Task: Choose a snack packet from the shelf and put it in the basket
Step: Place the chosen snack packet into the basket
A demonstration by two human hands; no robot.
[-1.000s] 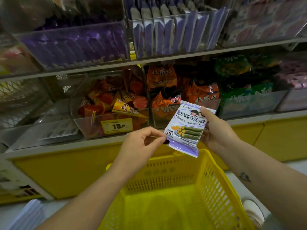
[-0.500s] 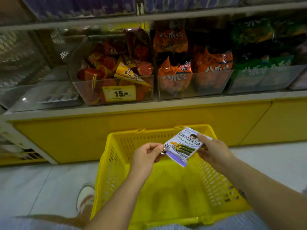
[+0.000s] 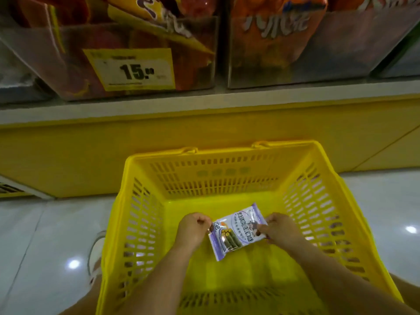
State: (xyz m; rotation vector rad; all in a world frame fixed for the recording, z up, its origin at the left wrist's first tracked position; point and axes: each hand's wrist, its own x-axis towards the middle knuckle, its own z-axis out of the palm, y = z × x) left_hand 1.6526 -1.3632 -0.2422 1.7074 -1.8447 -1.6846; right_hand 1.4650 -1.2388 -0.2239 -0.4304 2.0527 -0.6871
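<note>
Pinching the packet by opposite edges, left hand and right hand hold it flat, low inside the basket, probably so it can drop squarely onto the floor.

A shop: price tag, stocked shelf, basket.

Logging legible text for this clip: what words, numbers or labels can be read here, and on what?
"15." on the yellow price tag on the clear bin; its small print is blurred.
Orange packets: large white Chinese characters, cut off and blurred, not readable.
Snack packet: Chinese print, too blurred to read.
</note>
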